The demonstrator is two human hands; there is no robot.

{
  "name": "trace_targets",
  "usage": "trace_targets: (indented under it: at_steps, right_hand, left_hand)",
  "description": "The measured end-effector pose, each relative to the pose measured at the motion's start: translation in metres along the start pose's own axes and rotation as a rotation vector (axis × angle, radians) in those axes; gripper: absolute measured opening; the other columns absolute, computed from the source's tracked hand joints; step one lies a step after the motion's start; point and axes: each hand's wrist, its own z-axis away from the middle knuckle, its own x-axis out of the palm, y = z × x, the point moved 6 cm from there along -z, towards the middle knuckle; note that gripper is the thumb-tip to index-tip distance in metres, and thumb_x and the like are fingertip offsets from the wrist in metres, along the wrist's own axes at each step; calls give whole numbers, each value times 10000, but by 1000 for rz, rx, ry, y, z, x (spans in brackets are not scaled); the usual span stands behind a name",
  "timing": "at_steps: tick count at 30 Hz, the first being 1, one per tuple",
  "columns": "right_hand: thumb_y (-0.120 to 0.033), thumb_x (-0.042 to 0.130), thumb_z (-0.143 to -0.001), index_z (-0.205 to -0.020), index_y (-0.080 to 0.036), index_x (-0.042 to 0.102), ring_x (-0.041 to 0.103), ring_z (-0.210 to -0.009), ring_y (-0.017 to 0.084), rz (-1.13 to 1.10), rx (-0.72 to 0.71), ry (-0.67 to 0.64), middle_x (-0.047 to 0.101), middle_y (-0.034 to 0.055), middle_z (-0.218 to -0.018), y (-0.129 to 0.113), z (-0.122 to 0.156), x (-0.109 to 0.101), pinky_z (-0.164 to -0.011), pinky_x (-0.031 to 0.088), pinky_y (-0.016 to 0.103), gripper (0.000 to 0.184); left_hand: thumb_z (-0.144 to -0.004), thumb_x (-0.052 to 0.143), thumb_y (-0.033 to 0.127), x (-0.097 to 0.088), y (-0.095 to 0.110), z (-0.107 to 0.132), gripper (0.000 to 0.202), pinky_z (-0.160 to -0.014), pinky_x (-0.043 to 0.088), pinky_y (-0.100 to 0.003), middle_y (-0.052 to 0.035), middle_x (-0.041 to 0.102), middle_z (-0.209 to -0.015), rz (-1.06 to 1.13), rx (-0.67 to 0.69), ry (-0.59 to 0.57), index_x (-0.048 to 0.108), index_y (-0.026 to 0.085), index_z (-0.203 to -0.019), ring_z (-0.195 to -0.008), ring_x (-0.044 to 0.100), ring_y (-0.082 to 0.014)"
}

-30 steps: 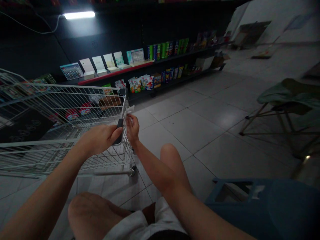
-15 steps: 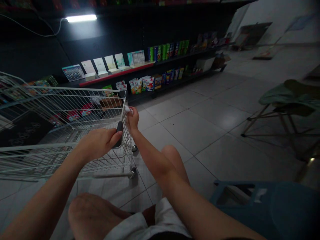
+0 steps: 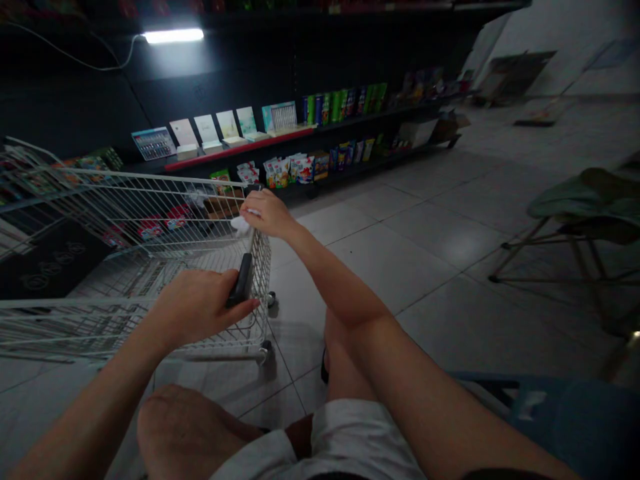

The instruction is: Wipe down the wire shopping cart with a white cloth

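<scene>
A metal wire shopping cart (image 3: pixel 200 193) stands in front of me on the left. My left hand (image 3: pixel 200 303) is closed round the dark end of its push handle (image 3: pixel 243 280), the thumb along the near side. At the handle's far end, my right hand (image 3: pixel 267 212) is closed on a crumpled white cloth or tissue (image 3: pixel 241 225), pressing it over the top bar. Part of the white piece hangs on the basket side of the bar. The far dark handle end is partly hidden by my right hand.
Behind the cart, a dark shelf (image 3: pixel 295 135) holds boxes, cans and snack bags. A blue plastic stool (image 3: pixel 575 413) is at my lower right, a folding chair (image 3: pixel 575 207) farther right. My knees are close below the cart; tiled floor (image 3: pixel 400 260) lies to the right.
My right hand has moved from the cart's outer side up over the top bar, taking the white piece along. My left hand stays on the handle. The view has shifted slightly.
</scene>
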Motion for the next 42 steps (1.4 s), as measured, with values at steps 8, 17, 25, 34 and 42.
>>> trace_targets:
  at_steps: [8,17,25,34,42]
  right_hand:
    - [-222,469,-910,-939,-132,741,553,-934,187,255,192,-274,664,100,-1055,69,-49,10,-819,365,313,288]
    - [-215,447,-919,-931,-140,744,557,-858,159,217,43,-341,683,86,-988,-38,8,-13,-794,355,299,307]
    - [-284,501,-914,-756,-214,708,514,-730,130,88,-355,-429,659,14,-791,-146,37,-39,-758,384,297,270]
    - [-213,533,-793,-789,-148,755,546,-755,135,191,-82,-504,690,47,-822,7,-40,-6,-688,340,275,231]
    - [-279,509,-794,-708,-153,734,474,-682,115,157,-48,-388,629,26,-705,19,-18,-5,-733,306,297,272]
  left_hand:
    - [-937,254,670,-2,5,-2,559,-530,220,-323,-81,693,-718,-10,5,26,537,200,-829,-646,652,-259]
    - [-919,359,645,1,7,23,501,-524,254,-331,-74,694,-679,-35,21,73,566,201,-817,-608,644,-240]
    - [-965,376,502,2,17,59,434,-482,333,-337,-38,637,-571,-8,173,229,547,206,-699,-504,625,-217]
    - [-905,502,351,-7,28,97,293,-412,357,-312,15,523,-500,52,303,386,487,226,-641,-415,524,-147]
    - [-898,497,349,4,7,104,259,-453,364,-332,12,532,-532,127,313,298,505,234,-667,-456,511,-151]
